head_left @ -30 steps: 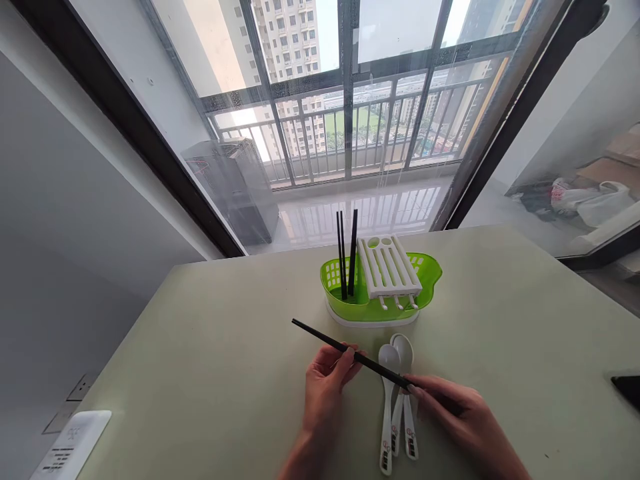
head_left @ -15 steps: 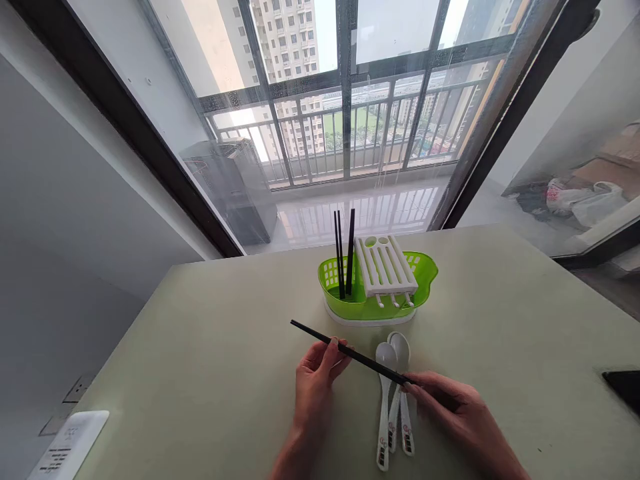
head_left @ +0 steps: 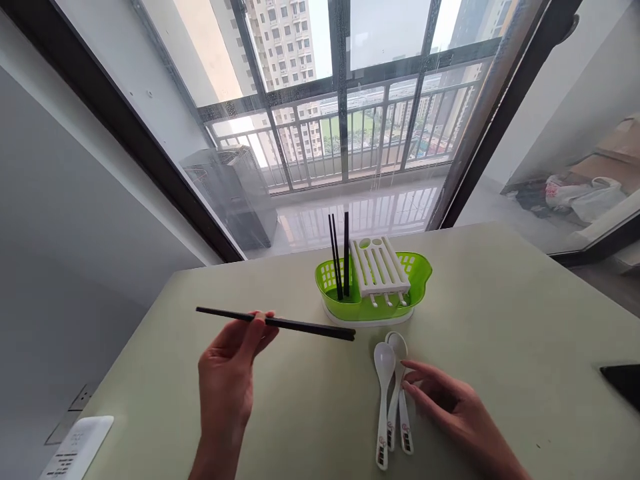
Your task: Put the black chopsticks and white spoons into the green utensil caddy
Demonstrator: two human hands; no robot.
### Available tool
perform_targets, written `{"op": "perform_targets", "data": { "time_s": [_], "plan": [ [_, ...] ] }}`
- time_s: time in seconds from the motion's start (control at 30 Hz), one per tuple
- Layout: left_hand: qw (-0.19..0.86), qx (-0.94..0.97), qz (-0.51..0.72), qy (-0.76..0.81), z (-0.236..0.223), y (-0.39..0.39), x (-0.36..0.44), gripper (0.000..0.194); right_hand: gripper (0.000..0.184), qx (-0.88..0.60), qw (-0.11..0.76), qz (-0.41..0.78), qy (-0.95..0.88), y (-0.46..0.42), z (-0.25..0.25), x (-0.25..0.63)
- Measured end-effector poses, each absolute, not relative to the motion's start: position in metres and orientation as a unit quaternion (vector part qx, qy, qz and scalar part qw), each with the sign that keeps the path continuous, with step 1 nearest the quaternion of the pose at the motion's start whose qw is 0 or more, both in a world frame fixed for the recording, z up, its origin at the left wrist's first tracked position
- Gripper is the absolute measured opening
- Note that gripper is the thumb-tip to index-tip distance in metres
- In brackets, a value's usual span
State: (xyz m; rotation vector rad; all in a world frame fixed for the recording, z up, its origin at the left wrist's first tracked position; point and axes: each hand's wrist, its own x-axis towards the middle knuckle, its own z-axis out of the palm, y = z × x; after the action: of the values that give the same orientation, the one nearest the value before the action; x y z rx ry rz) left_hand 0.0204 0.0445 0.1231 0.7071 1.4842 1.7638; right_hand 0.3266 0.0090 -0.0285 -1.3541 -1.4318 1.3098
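A pair of black chopsticks is pinched near its middle between the thumb and fingers of my left hand. The pair lies nearly level above the table, its thicker ends pointing right. My right hand holds nothing; its thumb and forefinger are apart beside the white spoons. Three spoons lie bunched together on the table, handles toward me. Behind them stands a green basket with a white slatted rack on top. More black chopsticks stand upright in its left part.
The pale table reaches back to a glass door and window. A white labelled object lies at the near left edge, and a black flat item at the right edge.
My left hand has moved left with the chopsticks, turning them nearer to level. My right hand has let go of their thick ends and stays by the spoons.
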Motion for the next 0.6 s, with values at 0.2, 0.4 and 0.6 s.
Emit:
{"op": "perform_targets", "data": {
  "time_s": [0.2,0.4,0.6],
  "plan": [
    [0.188,0.397,0.717,0.542,0.178,0.078,0.026,0.024,0.047,-0.523,0.380,0.523,-0.556,0.009,-0.027,0.325],
    [0.198,0.538,0.576,0.583,0.162,0.127,0.042,0.029,0.044,-0.517,0.387,0.523,-0.556,0.010,-0.029,0.324],
    [0.239,0.601,0.491,0.583,0.133,0.164,0.049,0.029,0.044,-0.509,0.388,0.523,-0.563,0.010,-0.028,0.321]
  ]
}}
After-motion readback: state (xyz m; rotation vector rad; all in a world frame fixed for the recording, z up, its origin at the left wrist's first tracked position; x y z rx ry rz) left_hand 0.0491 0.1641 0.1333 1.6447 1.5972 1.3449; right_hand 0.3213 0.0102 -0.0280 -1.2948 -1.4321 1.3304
